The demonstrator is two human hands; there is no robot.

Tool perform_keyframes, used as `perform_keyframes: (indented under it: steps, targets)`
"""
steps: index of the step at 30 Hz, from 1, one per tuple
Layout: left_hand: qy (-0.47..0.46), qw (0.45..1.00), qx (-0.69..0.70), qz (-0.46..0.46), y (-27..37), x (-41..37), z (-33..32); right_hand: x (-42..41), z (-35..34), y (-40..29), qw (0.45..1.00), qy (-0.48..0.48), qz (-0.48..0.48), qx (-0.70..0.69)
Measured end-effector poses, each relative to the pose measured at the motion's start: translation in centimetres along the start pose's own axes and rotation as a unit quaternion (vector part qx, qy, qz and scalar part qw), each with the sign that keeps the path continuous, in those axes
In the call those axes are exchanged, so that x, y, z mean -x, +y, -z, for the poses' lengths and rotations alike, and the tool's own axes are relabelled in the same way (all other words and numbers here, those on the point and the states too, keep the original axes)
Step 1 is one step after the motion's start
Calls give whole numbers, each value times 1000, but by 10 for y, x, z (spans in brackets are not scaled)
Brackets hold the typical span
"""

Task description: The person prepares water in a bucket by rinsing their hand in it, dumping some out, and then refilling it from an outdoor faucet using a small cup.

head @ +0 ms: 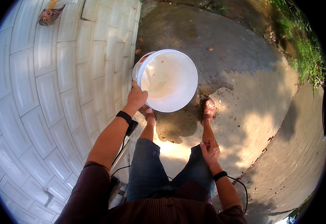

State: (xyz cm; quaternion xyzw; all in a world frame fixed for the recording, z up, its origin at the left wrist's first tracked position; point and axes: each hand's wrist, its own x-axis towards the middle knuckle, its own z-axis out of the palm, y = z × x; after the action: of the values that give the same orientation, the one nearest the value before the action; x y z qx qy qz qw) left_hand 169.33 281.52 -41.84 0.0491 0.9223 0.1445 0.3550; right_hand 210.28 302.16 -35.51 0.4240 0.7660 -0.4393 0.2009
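Note:
My left hand [137,96] grips the near left rim of a white plastic bucket [191,81]. The mouth of the bucket faces up towards me, and part of its outer wall with a red marking shows at the left. Inside, the pale bottom has a brownish tint, and a small red bit [163,61] lies there. Whether the bucket's base rests on the ground is hidden. My right hand [212,153] is by my right knee, thumb apart from loosely bent fingers, holding nothing. Both wrists carry black bands with cables nearby.
A white tiled wall [67,61] rises close on my left, with a dried flower bunch [49,15] at its upper part. The concrete ground [252,98] is wet around the bucket. My sandalled feet [208,107] stand at its near side. Green grass [303,47] edges the far right.

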Motion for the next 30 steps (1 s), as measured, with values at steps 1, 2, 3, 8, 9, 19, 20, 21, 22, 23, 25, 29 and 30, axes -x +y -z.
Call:
perform_keyframes:
  steps: [1, 2, 3, 8, 9, 19, 20, 21, 22, 23, 25, 29, 30]
  targets:
    - [-1, 1000, -7, 3, 1, 1, 1, -6, -2, -3, 1000, -17, 4, 14]
    - [-1, 1000, -14, 7, 2, 3, 3, -17, -7, -7, 999, -17, 40, 7]
    - [-3, 1000, -22, 11, 3, 5, 5, -33, -13, -19, 997, -16, 74, 0]
    - [-6, 1000, -10, 3, 4, 14, 9, -161, -58, -126, 979, -5, 201, 17]
    - [-5, 1000, -10, 1, -1, 13, 5, -191, -75, -147, 971, -2, 237, 44]
    - [-39, 995, 89, -21, -30, 24, 15, -412, -308, -207, 958, -100, 146, 224]
    - [-30, 995, 91, -31, -31, 26, 16, -424, -337, -196, 975, -104, 143, 137]
    - [-26, 994, 96, -42, -32, 28, 15, -431, -365, -178, 985, -110, 133, 14]
    - [-11, 995, 84, -58, -31, 27, 11, -439, -389, -162, 969, -119, 115, -182]
    - [-22, 996, 78, -41, -33, 27, 13, -435, -420, -150, 908, -155, 65, -385]
    - [-48, 995, 77, -36, -21, 19, 19, -437, -450, -128, 667, -190, -65, -718]
    - [-60, 997, 45, -33, -10, 2, 22, -414, -468, -118, 886, -127, 113, -430]
    - [-58, 997, 49, -24, -13, -3, 30, -406, -463, -133, 938, -106, 173, -282]
